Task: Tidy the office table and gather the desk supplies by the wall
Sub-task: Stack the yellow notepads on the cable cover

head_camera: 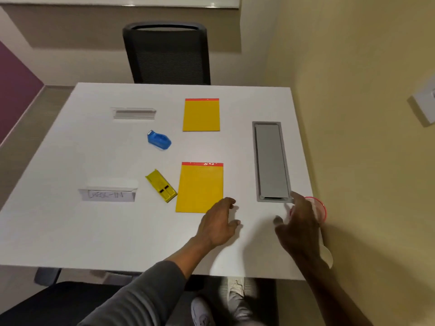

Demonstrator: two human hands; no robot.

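Two yellow notepads with red top strips lie on the white table: one far, one near. A blue tape dispenser sits between them to the left. A small yellow box lies beside the near pad. My left hand hovers with fingers apart at the near pad's lower right corner, holding nothing. My right hand is spread by the wall, over a clear cup with a red rim, which it mostly hides.
Two folded white paper signs stand at the left, one far, one near with handwriting. A grey cable hatch is set into the table near the beige wall. A black chair faces the far edge.
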